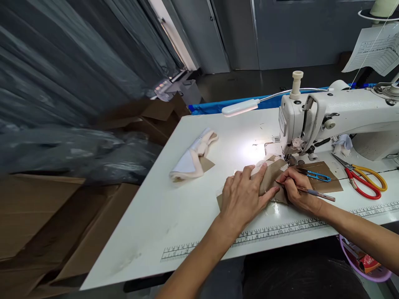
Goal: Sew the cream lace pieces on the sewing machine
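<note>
The left hand (241, 197) is spread open with its palm down, its fingers and thumb pressing on a flat brown card-like piece (271, 178). This grip probably steadies the piece against sliding. The right hand (299, 189) is closed around a slim greyish pencil (319, 193), pinched near its point like a writing tool, which seems to give fine control; the tip meets the brown piece just beside the left thumb. Pale patterned material (258, 167) shows at the edges of the brown piece, mostly covered by it and the hand.

All this lies on the white tabletop (140, 224), immediately in front of the white sewing machine's head (288, 124), where a slender white lamp (240, 107) throws a bright patch nearby, likely for close work. Beside the right hand, blue-handled thread snips (318, 176) rest on another brown sheet (327, 168), and farther right lie scissors with red and yellow loops (368, 178), their handles angled toward the person, probably within easy reach. A cream-edged, pale folded cloth (187, 164) sits well to the left, apart from both hands, partly over a brown corner (206, 164). A printed ruler scale (280, 230) runs along the near edge.
</note>
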`<state>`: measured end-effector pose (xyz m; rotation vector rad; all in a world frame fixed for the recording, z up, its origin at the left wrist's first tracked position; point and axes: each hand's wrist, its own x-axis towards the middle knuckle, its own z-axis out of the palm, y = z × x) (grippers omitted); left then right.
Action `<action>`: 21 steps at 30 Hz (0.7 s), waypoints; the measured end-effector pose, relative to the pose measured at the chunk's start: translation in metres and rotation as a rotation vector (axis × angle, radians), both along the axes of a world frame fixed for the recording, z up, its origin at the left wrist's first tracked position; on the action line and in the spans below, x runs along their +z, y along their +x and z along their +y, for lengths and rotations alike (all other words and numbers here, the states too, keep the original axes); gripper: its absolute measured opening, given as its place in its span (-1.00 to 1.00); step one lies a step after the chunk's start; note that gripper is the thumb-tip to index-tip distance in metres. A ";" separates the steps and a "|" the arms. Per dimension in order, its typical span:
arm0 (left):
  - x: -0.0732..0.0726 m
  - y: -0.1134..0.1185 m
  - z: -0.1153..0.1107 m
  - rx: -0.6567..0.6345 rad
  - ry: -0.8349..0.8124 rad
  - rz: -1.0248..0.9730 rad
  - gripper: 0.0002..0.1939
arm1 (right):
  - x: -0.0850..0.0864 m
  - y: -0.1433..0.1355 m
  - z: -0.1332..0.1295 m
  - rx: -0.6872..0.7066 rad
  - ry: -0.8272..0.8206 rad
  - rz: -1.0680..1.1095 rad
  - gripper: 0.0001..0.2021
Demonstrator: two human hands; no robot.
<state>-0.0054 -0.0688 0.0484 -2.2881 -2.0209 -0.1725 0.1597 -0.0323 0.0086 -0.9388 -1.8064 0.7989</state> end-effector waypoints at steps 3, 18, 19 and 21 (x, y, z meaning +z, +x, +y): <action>0.009 -0.001 0.005 0.042 -0.136 0.025 -0.34 | -0.001 -0.002 0.002 -0.024 0.014 -0.014 -0.81; 0.014 -0.002 0.009 0.059 -0.239 -0.004 -0.23 | -0.001 -0.003 0.002 -0.032 -0.058 0.021 -0.83; 0.014 -0.002 0.008 0.061 -0.243 -0.008 -0.23 | 0.000 -0.003 0.002 -0.052 -0.068 0.027 -0.83; 0.014 -0.002 0.008 0.064 -0.241 -0.017 -0.23 | 0.002 -0.003 0.003 -0.050 -0.075 0.014 -0.83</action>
